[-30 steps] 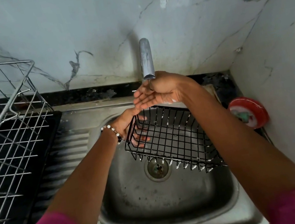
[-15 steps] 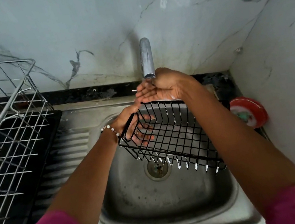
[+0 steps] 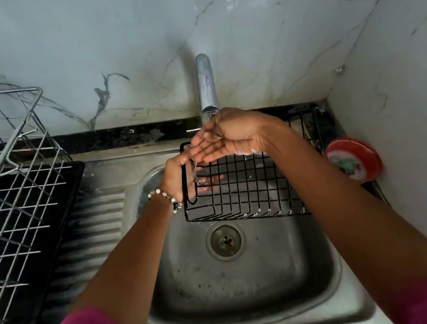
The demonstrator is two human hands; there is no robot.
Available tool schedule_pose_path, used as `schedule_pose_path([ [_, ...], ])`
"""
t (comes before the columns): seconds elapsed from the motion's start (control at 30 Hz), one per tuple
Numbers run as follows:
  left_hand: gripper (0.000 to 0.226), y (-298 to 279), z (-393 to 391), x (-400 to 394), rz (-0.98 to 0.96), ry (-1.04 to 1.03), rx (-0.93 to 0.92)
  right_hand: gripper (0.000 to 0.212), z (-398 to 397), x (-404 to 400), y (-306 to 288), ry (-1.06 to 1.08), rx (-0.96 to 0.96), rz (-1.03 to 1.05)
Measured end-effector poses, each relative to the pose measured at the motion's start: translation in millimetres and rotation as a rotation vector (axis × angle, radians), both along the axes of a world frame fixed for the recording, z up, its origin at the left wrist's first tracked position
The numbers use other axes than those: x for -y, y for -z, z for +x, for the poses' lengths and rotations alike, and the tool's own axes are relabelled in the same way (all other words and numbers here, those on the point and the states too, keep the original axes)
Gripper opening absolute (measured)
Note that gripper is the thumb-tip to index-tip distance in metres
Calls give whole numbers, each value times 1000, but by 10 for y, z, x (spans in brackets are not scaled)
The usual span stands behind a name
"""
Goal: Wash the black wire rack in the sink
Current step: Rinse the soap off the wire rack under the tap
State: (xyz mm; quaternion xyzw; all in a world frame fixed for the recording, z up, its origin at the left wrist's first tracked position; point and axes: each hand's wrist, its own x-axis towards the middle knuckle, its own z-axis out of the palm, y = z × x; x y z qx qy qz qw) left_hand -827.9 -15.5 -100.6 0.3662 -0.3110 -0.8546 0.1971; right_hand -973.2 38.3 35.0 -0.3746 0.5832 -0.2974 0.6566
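The black wire rack [image 3: 250, 184], tilted with its near edge hanging low toward the drain a second ago, swung up to lie nearly level across the middle of the frame. The left hand [image 3: 178, 176] shifted its grip on the rack's left end, while the right hand [image 3: 228, 137] stayed cupped under the tap.

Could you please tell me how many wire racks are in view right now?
2. The black wire rack is held over the sink under the tap. A silver dish rack stands on the counter at the left, partly cut off by the frame.
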Motion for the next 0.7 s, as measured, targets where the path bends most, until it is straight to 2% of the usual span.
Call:
schedule_pose_path([
  [0.17,35,-68,-58,-40,-87,-115,-30,30,2,-18,2,-86,-17,9],
  [0.3,37,-61,-80,-13,-109,-124,-24,31,94,-34,8,-128,-198,-40],
  [0.53,37,-27,-91,33,-172,-256,-38,33,107,-2,80,-2,-161,-27],
  [0.7,46,-93,-67,37,-198,-320,-84,33,139,54,171,70,-88,22],
])
